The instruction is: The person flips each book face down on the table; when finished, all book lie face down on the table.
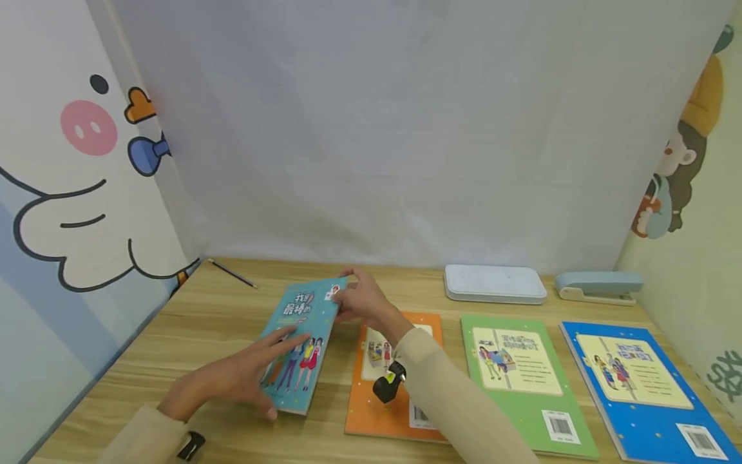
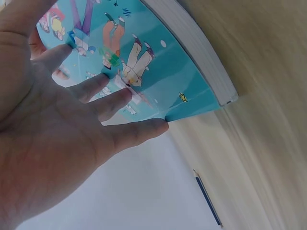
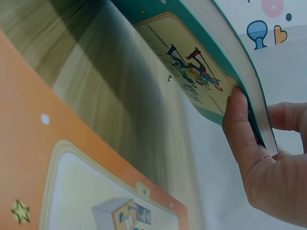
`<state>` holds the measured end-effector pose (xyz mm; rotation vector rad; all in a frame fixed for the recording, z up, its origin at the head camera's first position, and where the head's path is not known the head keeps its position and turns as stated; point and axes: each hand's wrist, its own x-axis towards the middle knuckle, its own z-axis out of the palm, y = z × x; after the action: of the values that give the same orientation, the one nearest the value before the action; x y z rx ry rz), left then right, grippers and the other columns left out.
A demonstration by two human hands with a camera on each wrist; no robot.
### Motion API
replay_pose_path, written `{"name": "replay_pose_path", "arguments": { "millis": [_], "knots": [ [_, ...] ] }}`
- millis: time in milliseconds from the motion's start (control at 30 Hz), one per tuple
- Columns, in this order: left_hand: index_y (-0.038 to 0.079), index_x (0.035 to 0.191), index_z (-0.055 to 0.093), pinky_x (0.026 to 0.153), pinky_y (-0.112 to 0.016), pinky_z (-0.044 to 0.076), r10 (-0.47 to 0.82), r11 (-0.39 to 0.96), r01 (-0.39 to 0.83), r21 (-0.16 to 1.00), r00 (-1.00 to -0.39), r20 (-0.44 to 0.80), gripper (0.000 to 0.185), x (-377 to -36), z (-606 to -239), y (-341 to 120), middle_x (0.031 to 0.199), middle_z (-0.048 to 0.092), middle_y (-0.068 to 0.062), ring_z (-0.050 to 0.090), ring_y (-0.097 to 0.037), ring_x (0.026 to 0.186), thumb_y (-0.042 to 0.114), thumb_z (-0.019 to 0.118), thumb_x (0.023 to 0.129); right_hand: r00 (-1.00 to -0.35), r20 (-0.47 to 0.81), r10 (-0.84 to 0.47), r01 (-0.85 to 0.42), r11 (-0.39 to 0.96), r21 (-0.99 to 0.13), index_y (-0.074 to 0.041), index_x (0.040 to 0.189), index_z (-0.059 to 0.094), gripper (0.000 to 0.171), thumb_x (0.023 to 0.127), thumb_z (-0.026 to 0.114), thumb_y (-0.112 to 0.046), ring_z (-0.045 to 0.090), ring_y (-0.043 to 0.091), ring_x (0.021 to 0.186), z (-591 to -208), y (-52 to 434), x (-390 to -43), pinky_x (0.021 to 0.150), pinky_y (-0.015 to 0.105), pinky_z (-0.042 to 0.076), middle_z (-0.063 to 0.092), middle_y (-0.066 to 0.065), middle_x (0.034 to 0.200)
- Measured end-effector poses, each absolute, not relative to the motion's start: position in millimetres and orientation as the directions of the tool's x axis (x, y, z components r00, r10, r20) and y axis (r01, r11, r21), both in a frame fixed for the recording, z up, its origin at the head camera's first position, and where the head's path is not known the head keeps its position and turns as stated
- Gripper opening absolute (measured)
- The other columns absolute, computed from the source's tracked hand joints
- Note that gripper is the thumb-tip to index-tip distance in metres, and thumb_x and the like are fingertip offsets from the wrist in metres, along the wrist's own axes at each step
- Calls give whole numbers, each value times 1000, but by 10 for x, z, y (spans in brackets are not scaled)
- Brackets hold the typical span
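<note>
A teal book point(image 1: 298, 341) with cartoon figures on its front is held tilted, its right side raised over the wooden table. At its upper right corner my right hand point(image 1: 365, 299) pinches it; the right wrist view shows the thumb and fingers point(image 3: 238, 124) on opposite covers, around the page edges. My left hand point(image 1: 243, 370) lies across the lower left of the front cover. In the left wrist view its fingers point(image 2: 139, 134) are spread and fairly straight against the teal cover point(image 2: 158, 86). The back cover point(image 3: 192, 72) shows a cream panel in the right wrist view.
An orange book point(image 1: 362, 412) lies under my right forearm, with a green book point(image 1: 522, 412) and a blue book point(image 1: 649, 419) farther right. Behind them are a pale case point(image 1: 494, 283) and a stapler point(image 1: 599, 283). A pencil point(image 1: 232, 273) lies at the back left.
</note>
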<state>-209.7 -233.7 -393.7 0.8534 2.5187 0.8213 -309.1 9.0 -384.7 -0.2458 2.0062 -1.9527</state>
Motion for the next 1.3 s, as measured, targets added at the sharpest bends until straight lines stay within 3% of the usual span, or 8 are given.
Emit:
{"name": "replay_pose_path", "arguments": {
  "millis": [167, 367, 600, 767, 1000, 1300],
  "knots": [
    [20, 160, 20, 104, -73, 37, 630, 665, 448, 598, -766, -127, 123, -2139, -3918, -2256, 163, 8, -30, 17, -61, 144, 36, 94, 64, -937, -94, -338, 95, 15, -995, -1, 134, 40, 47, 92, 56, 10, 69, 22, 63, -3764, 167, -3109, 74, 51, 62, 63, 14, 93],
    [25, 161, 18, 103, -72, 39, 606, 672, 430, 604, -787, -115, 122, -2166, -3869, -2201, 164, 5, -28, 19, -61, 144, 36, 93, 66, -948, -79, -307, 95, -37, -995, 0, 135, 41, 47, 92, 55, 10, 71, 23, 65, -3648, 262, -3141, 63, 38, 63, 62, 14, 95],
    [25, 161, 17, 105, -75, 34, 596, 649, 504, 570, -802, 30, 125, -2158, -3845, -2115, 164, 7, -28, 15, -62, 145, 41, 94, 64, -964, -75, -253, 107, -112, -988, -2, 131, 42, 43, 92, 55, 11, 70, 22, 63, -3512, 341, -3177, 66, 39, 63, 63, 13, 93],
    [27, 160, 22, 105, -75, 35, 570, 663, 573, 482, -804, 172, 123, -2155, -3827, -2029, 164, 18, -21, 23, -59, 143, 41, 95, 62, -974, -72, -214, 111, -178, -978, -2, 128, 42, 41, 91, 55, 11, 70, 22, 64, -3449, 361, -3184, 68, 39, 63, 64, 14, 93],
    [28, 157, 32, 106, -73, 35, 574, 624, 645, 441, -761, 302, 111, -2117, -3786, -1950, 163, 29, -12, 29, -52, 145, 33, 94, 65, -979, -91, -184, 129, -208, -970, -3, 136, 40, 46, 94, 56, 7, 70, 22, 66, -3418, 416, -3190, 72, 39, 63, 65, 18, 95],
    [21, 150, 46, 102, -68, 44, 575, 594, 747, 297, -653, 493, 97, -2145, -3820, -1858, 157, 39, -17, 42, -49, 138, 20, 94, 66, -979, -110, -169, 150, -247, -957, -5, 133, 41, 42, 95, 56, 5, 72, 23, 69, -3363, 434, -3179, 72, 37, 63, 67, 21, 99]
  ]
}}
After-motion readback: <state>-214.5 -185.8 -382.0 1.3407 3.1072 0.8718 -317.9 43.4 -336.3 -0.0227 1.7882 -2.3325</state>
